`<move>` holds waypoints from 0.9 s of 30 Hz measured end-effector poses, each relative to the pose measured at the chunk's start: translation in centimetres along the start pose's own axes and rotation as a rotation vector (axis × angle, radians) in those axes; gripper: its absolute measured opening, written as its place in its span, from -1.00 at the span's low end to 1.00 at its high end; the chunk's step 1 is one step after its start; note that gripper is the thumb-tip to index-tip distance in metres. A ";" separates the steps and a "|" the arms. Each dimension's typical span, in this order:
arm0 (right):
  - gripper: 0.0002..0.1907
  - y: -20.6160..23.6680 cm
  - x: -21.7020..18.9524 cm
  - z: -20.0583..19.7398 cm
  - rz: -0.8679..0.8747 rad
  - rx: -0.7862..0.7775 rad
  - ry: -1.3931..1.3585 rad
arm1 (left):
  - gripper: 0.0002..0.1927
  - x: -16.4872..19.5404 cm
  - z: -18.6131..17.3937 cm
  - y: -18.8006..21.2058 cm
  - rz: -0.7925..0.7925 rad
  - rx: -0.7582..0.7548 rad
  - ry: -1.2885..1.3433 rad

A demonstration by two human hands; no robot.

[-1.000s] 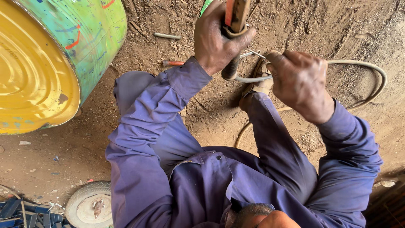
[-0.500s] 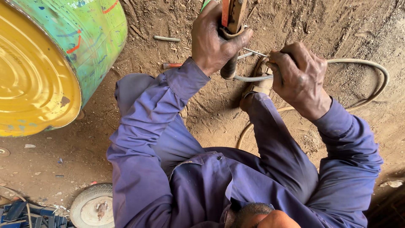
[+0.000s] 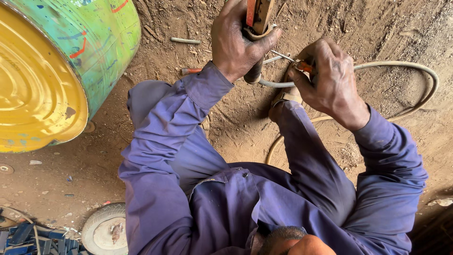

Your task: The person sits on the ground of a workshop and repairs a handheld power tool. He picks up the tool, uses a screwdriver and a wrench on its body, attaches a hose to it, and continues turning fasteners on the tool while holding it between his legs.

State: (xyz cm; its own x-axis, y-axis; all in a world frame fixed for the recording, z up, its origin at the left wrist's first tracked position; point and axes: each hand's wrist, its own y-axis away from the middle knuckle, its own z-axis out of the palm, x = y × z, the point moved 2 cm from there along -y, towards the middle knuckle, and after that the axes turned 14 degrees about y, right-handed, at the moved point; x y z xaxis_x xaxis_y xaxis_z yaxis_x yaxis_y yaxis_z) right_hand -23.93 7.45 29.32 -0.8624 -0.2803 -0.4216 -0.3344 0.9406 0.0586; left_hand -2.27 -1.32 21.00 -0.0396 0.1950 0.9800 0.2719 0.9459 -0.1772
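Little has shifted since the earlier frames: both hands hold their places, and the view has drifted slightly, bringing more of the small wheel [image 3: 104, 230] into the lower left corner. Farthest left lies a large drum [image 3: 56, 71] on its side, yellow at the end and green on the wall, well apart from the work. Near centre, the left hand [image 3: 236, 40] is wrapped firmly around the electrode holder [image 3: 256, 28], its orange-and-brown clamp pointing up out of view. Just right of it, the right hand [image 3: 330, 78] pinches a thin welding rod [image 3: 283, 55] between thumb and fingers, its bare end reaching toward the clamp. A pale cable [image 3: 406, 71] loops over the dirt at far right. Judgement: the rod appears to be in the act of seating; sound practice is to steady the holder, feed the bare end squarely into the clamp, and confirm firm grip before release.
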 end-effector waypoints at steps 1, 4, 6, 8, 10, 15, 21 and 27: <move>-0.78 0.1 0.1 -0.1 0.000 -0.007 0.102 | -0.57 0.1 0.0 0.0 -0.005 -0.002 -0.002; -0.85 0.6 -0.1 0.0 -0.058 0.094 0.307 | -0.58 0.3 0.0 0.1 -0.032 -0.003 0.005; -0.87 0.8 -0.3 0.4 -0.090 0.159 0.401 | -0.59 0.4 0.0 0.2 -0.044 -0.003 0.014; -0.87 0.7 -0.3 0.8 -0.093 0.184 0.491 | -0.58 0.3 0.0 0.1 -0.039 -0.004 0.025; -0.86 0.7 -0.5 1.1 -0.055 0.139 0.458 | -0.58 0.3 0.0 0.2 -0.024 0.000 0.004; -0.84 -0.2 -0.2 0.8 0.096 -0.108 0.123 | -0.56 -0.1 0.2 0.3 -0.030 -0.004 -0.009; -0.78 -0.9 -0.2 -0.2 0.014 -0.026 -0.022 | -0.57 -0.7 0.2 0.3 0.008 -0.026 -0.007; -0.83 0.2 -0.4 0.0 -0.126 0.161 0.384 | -0.55 -0.7 0.4 0.5 -0.013 -0.020 -0.010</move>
State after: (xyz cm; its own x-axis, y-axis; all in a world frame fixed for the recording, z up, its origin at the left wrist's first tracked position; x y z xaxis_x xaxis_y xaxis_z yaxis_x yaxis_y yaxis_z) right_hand -23.64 7.77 29.54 -0.9075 -0.4173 -0.0478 -0.4089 0.9038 -0.1264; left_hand -2.46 -0.87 20.23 -0.0526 0.1857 0.9812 0.2902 0.9430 -0.1630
